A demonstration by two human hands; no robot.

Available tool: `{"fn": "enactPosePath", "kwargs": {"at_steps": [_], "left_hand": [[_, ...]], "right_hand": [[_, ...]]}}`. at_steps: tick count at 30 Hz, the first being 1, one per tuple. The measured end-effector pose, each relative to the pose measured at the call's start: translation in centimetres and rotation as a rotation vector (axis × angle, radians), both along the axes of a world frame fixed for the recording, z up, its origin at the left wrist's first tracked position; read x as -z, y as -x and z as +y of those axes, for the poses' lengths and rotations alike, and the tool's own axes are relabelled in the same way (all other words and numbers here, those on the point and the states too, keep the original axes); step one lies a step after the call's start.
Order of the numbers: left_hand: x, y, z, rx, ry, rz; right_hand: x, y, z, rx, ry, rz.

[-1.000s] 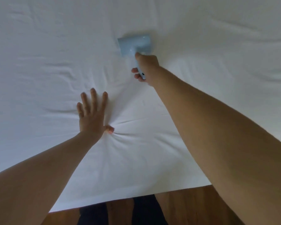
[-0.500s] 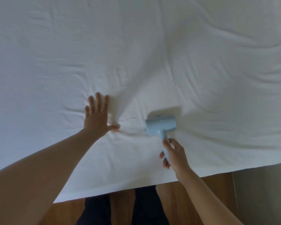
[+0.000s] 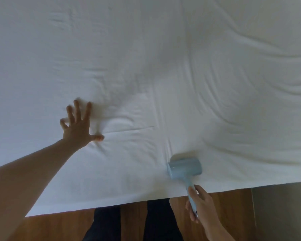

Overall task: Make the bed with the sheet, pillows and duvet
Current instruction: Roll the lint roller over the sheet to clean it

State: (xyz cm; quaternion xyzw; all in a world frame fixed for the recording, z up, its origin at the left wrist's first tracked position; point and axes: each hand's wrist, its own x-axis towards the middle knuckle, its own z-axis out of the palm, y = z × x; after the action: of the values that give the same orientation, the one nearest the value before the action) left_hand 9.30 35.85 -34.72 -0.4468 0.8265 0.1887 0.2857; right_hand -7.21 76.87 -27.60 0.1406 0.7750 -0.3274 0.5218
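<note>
The sheet (image 3: 163,66) covers the mattress, creased at right, its edge hanging near you. Your left hand (image 3: 77,126) lies flat, fingers spread, likely pinning cloth taut. Your right hand (image 3: 201,207) grasps the handle of a blue roller (image 3: 184,167), head on the sheet

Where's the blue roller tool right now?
In the head view, the blue roller lies on the white sheet near the bed's near edge, lower right, its handle held by the right hand.
</note>
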Motion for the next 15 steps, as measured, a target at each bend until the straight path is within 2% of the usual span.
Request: {"fn": "enactPosePath", "kwargs": {"at_steps": [4, 8, 12, 15], "left_hand": [[0.0, -1.9, -0.9, 0.025, 0.024, 0.034], [0.1, -3.5, -1.5, -0.102, 0.158, -0.082], [1.6, -3.7, -1.4, -0.146, 0.148, -0.063], [2.4, -3.8, -2.0, -0.149, 0.138, -0.075]], "right_hand": [[-0.8, -0.9, 1.0, -0.013, -0.078, 0.009], [-3.4, -1.8, -0.5, -0.117, -0.218, 0.173], [-5.7, -0.6, -8.3, -0.193, -0.055, 0.275], [-3.7, 3.0, -19.3, -0.157, 0.115, 0.254]]}}
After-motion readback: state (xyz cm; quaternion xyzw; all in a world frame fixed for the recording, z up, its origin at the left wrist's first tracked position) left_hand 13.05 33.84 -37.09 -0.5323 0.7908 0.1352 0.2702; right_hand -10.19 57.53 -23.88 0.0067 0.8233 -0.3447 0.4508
